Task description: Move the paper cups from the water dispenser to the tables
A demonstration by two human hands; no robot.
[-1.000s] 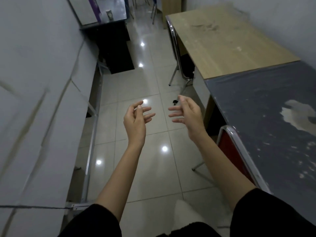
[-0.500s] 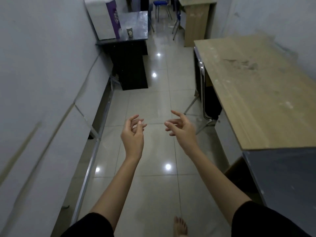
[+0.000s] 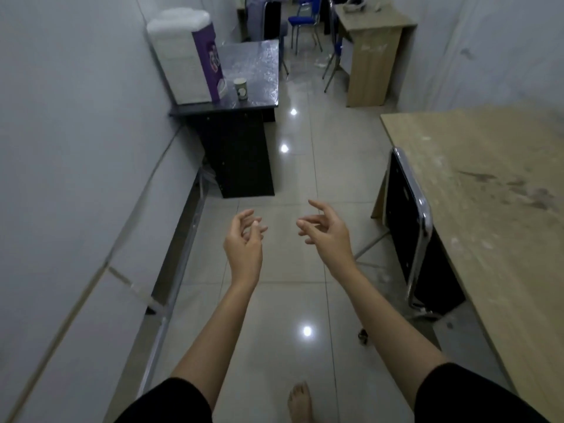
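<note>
A paper cup (image 3: 240, 89) stands upright on a dark cabinet top (image 3: 259, 71) against the left wall, just right of a white and purple water dispenser (image 3: 189, 56). My left hand (image 3: 244, 239) and my right hand (image 3: 328, 232) are held out over the floor, well short of the cabinet, both empty with fingers loosely curled and apart. A light wooden table (image 3: 488, 193) runs along the right side.
A chrome-framed chair (image 3: 409, 209) is pushed against the wooden table. A second wooden table (image 3: 370, 50) and blue chairs (image 3: 303, 22) stand at the far end. A tiled aisle (image 3: 305, 166) lies between cabinet and table. My bare foot (image 3: 300, 401) shows at the bottom.
The view has advanced along the aisle and tilted up: the dispenser and cup are nearer, and the grey table has dropped out of sight. Both hands stay empty.
</note>
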